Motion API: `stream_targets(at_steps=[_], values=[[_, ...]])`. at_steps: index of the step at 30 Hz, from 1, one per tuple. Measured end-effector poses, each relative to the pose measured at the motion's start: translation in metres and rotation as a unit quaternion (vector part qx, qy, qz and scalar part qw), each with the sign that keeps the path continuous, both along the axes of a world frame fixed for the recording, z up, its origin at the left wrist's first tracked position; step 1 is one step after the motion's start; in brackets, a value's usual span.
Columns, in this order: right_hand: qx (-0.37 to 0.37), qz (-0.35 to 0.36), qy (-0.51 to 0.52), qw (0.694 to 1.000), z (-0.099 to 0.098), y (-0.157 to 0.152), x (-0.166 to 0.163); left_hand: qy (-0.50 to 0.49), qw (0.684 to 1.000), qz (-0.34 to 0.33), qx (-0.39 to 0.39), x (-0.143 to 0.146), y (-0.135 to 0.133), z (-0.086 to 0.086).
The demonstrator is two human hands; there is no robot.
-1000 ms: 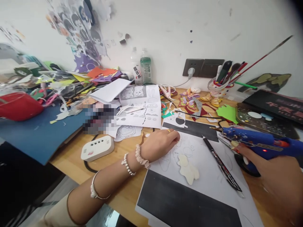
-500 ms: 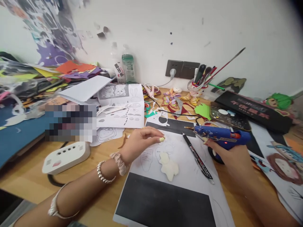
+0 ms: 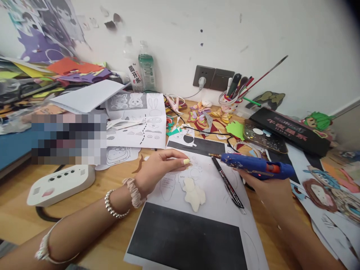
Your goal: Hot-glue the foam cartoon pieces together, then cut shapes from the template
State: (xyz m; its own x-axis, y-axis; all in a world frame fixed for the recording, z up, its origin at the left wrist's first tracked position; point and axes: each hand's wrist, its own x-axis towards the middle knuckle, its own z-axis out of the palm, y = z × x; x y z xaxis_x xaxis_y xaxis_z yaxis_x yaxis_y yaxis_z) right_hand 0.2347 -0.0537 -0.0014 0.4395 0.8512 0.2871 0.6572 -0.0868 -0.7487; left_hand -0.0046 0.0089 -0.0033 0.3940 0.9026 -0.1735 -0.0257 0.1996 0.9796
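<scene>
Centrally, between the hands, an off-white cut-out (image 3: 194,195) lies on a drawn sheet (image 3: 219,206). The right hand (image 3: 271,189) grips a blue glue gun (image 3: 244,164); the left hand (image 3: 164,165) is narrowed, its possible contents indeterminable. Beyond the right hand, a cup (image 3: 231,101) holds pens (image 3: 235,84) and a brush (image 3: 266,76); beyond the left stand two bottles (image 3: 146,71).

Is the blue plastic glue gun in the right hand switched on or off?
Apparently on: a small red light glows on the side of the blue plastic glue gun.
</scene>
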Motion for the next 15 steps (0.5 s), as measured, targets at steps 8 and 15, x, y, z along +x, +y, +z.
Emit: stream_targets(at_steps=[8,15], values=[[-0.032,-0.018,-0.003,0.999,0.011,-0.010,-0.017,-0.034,0.997,0.004,-0.074,0.001,-0.001,0.003],[-0.038,0.028,-0.031,0.998,0.015,-0.010,-0.017,-0.031,0.998,-0.001,-0.057,0.003,-0.004,0.002]])
